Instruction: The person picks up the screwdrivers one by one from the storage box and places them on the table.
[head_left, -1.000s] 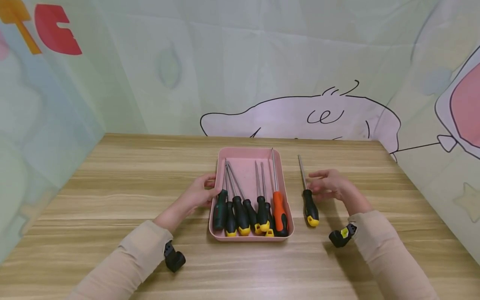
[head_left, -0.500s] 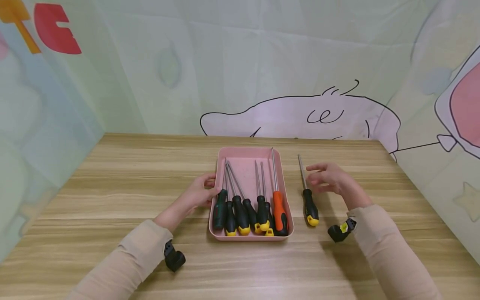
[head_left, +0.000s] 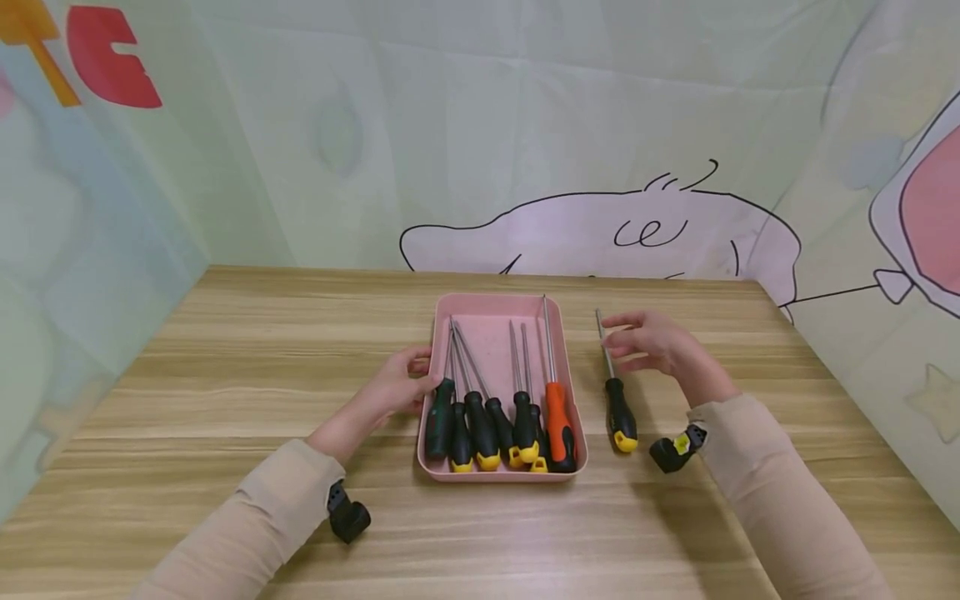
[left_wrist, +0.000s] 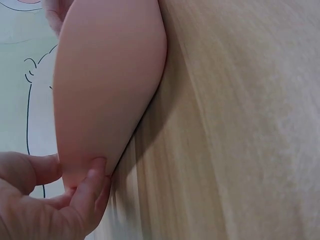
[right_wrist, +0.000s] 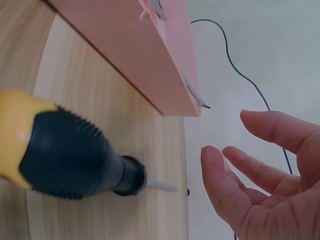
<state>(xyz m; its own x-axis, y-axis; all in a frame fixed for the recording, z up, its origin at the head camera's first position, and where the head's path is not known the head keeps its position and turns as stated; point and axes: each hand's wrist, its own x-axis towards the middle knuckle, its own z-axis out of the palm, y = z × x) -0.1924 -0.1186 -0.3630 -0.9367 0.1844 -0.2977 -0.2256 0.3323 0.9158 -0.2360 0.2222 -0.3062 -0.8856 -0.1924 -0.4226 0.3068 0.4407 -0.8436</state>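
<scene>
On the table lies a pink tray (head_left: 490, 342) with several screwdrivers in it, their handles toward me. My left hand (head_left: 397, 383) is at its left side; in the left wrist view the thumb meets the rim and the bent fingers press the outer wall, pinching the tray (left_wrist: 107, 75). Right of the tray, a lone screwdriver (head_left: 619, 412) with a black and yellow handle rests on the wood, shank pointing away. My right hand (head_left: 651, 343) hovers by its shank with loosely bent fingers. The right wrist view shows nothing between thumb and fingers, with the screwdriver handle (right_wrist: 75, 155) at left.
Inside the tray, an orange-handled screwdriver (head_left: 558, 412) lies along the right wall, its long shank reaching the far rim. A dark green handle (head_left: 441, 421) lies along the left wall. Behind the wooden table (head_left: 300, 300) hangs a printed cloth (head_left: 450, 125).
My right hand has lifted off from beside the lone screwdriver's handle end of the shank and moved away from me along it. The left hand, tray and screwdrivers stay put.
</scene>
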